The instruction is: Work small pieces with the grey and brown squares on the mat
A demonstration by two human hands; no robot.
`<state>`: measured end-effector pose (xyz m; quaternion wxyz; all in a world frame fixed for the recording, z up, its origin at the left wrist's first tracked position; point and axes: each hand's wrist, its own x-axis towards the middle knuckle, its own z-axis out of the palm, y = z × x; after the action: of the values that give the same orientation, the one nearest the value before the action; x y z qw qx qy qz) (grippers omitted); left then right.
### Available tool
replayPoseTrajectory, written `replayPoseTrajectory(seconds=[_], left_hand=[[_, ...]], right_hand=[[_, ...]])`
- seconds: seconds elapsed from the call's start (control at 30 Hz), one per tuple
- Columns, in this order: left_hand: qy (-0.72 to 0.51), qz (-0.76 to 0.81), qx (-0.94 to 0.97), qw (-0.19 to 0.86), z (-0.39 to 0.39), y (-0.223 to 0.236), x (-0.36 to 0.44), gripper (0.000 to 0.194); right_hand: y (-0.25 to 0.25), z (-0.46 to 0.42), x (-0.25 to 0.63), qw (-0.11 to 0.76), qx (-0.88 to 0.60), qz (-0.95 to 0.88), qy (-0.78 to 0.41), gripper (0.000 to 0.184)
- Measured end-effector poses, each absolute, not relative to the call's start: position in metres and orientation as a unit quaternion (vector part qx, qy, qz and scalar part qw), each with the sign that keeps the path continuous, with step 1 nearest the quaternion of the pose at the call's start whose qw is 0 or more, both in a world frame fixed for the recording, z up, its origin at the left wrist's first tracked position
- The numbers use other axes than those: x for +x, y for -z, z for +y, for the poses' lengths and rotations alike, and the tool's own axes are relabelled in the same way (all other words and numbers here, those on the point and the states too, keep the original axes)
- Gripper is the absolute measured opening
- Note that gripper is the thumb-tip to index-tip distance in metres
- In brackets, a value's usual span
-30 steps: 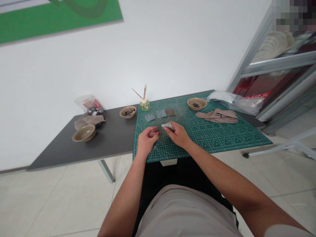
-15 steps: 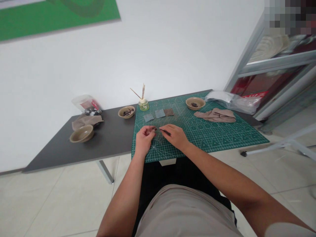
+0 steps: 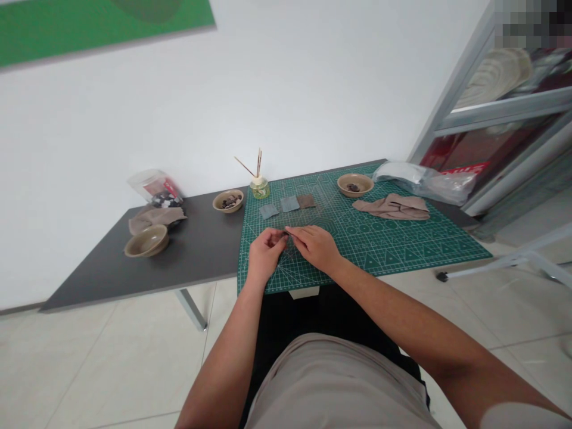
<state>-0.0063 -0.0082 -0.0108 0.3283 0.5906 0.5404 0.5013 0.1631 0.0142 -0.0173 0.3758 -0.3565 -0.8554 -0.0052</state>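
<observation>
My left hand (image 3: 265, 255) is closed in a pinch on a small dark brown piece (image 3: 285, 233) over the cutting mat's front half. Its exact kind is too small to tell. From the right, my right hand (image 3: 318, 248) has its fingertips pressed against the same piece, touching the left fingertips. A slim dark object seen in this hand earlier is now mostly hidden by the fingers. Just beyond both hands lie two grey-blue squares (image 3: 290, 204) and one brown square (image 3: 306, 201), flat on the green cutting mat (image 3: 357, 229).
Bowls hold small dark pieces: one bowl (image 3: 215, 205) left of the mat, another bowl (image 3: 340, 186) on it. A reed diffuser (image 3: 260, 187), brown cloth (image 3: 393, 207) and plastic bag (image 3: 429, 182) stand around. Far left are a third bowl (image 3: 145, 244), a cloth and a tipped clear jar (image 3: 149, 183).
My hands have come together: the right fingertips moved left onto the piece in my left hand, closing the small gap between them. The view has shifted slightly.
</observation>
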Motion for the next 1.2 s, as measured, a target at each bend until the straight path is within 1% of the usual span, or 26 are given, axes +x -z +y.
replayPoseTrajectory(seconds=[0.13, 0.27, 0.43, 0.6, 0.77, 0.97, 1.0, 1.1, 1.2], left_hand=[[-0.482, 0.556, 0.600, 0.315, -0.010, 0.009, -0.007, 0.010], [-0.492, 0.577, 0.581, 0.296, -0.010, 0.009, -0.005, 0.012], [-0.518, 0.574, 0.549, 0.316, -0.011, 0.012, -0.005, 0.015], [-0.494, 0.598, 0.565, 0.281, -0.012, 0.007, -0.005, 0.011], [-0.516, 0.584, 0.535, 0.327, -0.012, 0.003, -0.004, 0.008], [-0.505, 0.588, 0.547, 0.316, -0.012, 0.002, -0.005, 0.003], [-0.512, 0.583, 0.540, 0.326, -0.012, 0.003, -0.005, 0.004], [-0.533, 0.557, 0.523, 0.363, -0.011, 0.006, -0.006, 0.014], [-0.521, 0.561, 0.546, 0.340, -0.011, 0.007, -0.006, 0.011]], right_hand=[[0.019, 0.015, 0.162, 0.361, -0.325, -0.874, 0.023, 0.034], [0.020, 0.016, 0.160, 0.348, -0.291, -0.891, 0.025, 0.039], [0.020, 0.016, 0.161, 0.329, -0.331, -0.884, 0.016, 0.045], [0.020, 0.015, 0.161, 0.318, -0.296, -0.899, 0.046, 0.042], [0.020, 0.014, 0.160, 0.325, -0.328, -0.885, 0.051, 0.039], [0.019, 0.012, 0.161, 0.332, -0.288, -0.896, 0.068, 0.041], [0.019, 0.012, 0.161, 0.334, -0.293, -0.894, 0.064, 0.041], [0.018, 0.012, 0.162, 0.335, -0.332, -0.880, 0.052, 0.040], [0.019, 0.012, 0.162, 0.329, -0.319, -0.888, 0.045, 0.040]])
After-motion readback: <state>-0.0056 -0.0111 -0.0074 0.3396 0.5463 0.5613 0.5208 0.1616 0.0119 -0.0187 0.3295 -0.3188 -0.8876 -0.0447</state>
